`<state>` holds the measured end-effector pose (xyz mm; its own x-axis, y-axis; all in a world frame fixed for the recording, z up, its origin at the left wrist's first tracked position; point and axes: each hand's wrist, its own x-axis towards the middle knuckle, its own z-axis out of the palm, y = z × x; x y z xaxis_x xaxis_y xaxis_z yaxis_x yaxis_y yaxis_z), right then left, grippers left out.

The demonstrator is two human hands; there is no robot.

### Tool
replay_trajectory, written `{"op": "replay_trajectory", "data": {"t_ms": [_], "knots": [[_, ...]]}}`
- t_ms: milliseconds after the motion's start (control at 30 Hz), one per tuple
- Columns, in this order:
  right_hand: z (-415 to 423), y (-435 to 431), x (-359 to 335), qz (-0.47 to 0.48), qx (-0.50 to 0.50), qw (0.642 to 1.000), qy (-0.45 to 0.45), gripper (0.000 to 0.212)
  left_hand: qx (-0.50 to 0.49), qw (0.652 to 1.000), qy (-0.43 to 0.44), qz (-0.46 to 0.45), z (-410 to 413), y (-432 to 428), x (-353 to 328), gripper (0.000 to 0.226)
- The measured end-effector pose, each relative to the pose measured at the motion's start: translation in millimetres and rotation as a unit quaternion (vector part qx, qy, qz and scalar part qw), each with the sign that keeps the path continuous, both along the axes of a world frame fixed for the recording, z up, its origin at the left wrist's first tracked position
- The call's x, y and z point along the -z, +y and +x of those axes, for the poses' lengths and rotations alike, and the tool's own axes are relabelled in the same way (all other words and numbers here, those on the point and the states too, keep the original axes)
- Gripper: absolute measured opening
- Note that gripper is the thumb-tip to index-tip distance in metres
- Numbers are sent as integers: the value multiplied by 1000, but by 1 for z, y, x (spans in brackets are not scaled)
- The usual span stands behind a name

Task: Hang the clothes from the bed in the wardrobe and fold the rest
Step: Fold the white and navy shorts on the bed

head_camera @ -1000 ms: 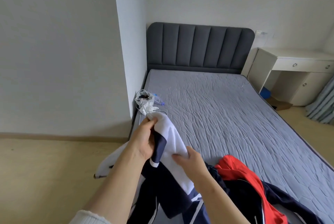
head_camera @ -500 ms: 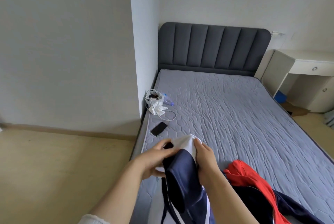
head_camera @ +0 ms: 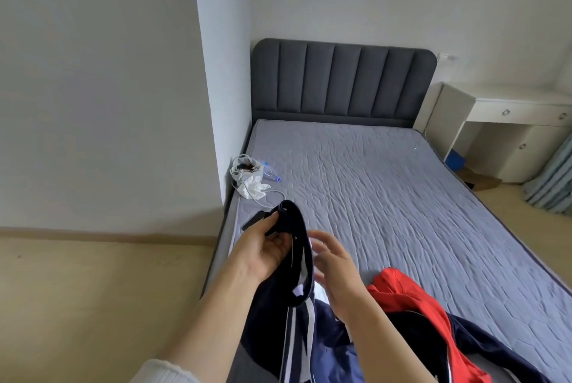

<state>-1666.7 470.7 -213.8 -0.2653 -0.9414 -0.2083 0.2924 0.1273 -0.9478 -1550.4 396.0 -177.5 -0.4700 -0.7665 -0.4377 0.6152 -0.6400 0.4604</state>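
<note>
Your left hand (head_camera: 263,251) pinches the dark collar edge of the navy garment (head_camera: 297,314), thumb and fingers curled round a raised loop of cloth above the near left corner of the bed (head_camera: 387,197). The garment hangs from that grip; white stripes run down its front, and its lower part trails onto the mattress at the bottom of the view. Your right hand (head_camera: 337,277) sits just right of the collar, fingers spread and loosely bent, blurred; it holds nothing that can be made out, and whether the fingertips touch the cloth cannot be told. The red jacket (head_camera: 411,305) lies crumpled on the mattress just right of your right wrist, with dark navy cloth under and beside it. Near the left edge of the bed, by the wall corner, lie a white bag (head_camera: 247,173) and a white cable (head_camera: 272,197). A dark phone (head_camera: 252,223) shows partly behind your left fingers. The grey headboard (head_camera: 343,82) stands at the far end; a white desk (head_camera: 507,129) stands right of it.
</note>
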Motion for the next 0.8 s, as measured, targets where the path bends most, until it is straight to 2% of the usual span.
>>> {"op": "replay_trajectory", "data": {"t_ms": [67, 167, 267, 367, 433, 500, 567, 633, 733, 767, 800], "knots": [[0, 0, 5, 1, -22, 999, 40, 47, -17, 999, 30, 7, -1, 0, -3, 21], [0, 7, 17, 21, -89, 986, 137, 61, -39, 997, 64, 6, -1, -5, -5, 20], [8, 13, 27, 50, -160, 966, 195, 60, -21, 997, 70, -12, 1, -6, -12, 18], [13, 6, 28, 58, -35, 962, 265, 27, 24, 997, 39, -57, 9, -5, -18, 16], [9, -1, 23, 56, 54, 964, 256, 15, 54, 985, -71, -150, 20, -10, -18, 27], [4, -6, 14, 20, 103, 970, 218, 18, 81, 928, -235, -277, 32, -15, -16, 29], [2, -11, 6, -8, 133, 971, 198, 28, 79, 829, -425, -355, 39, -17, -12, 29], [5, -15, 1, -25, 146, 969, 196, 32, 37, 715, -581, -386, 44, -17, -7, 24], [6, -18, -4, -42, 149, 966, 207, 32, -7, 567, -709, -421, 49, -16, -5, 17], [6, -18, -5, -45, 151, 964, 215, 33, -15, 532, -729, -431, 52, -18, -6, 16], [6, -18, -6, -43, 155, 961, 226, 35, -15, 515, -737, -438, 55, -20, -7, 16]]}}
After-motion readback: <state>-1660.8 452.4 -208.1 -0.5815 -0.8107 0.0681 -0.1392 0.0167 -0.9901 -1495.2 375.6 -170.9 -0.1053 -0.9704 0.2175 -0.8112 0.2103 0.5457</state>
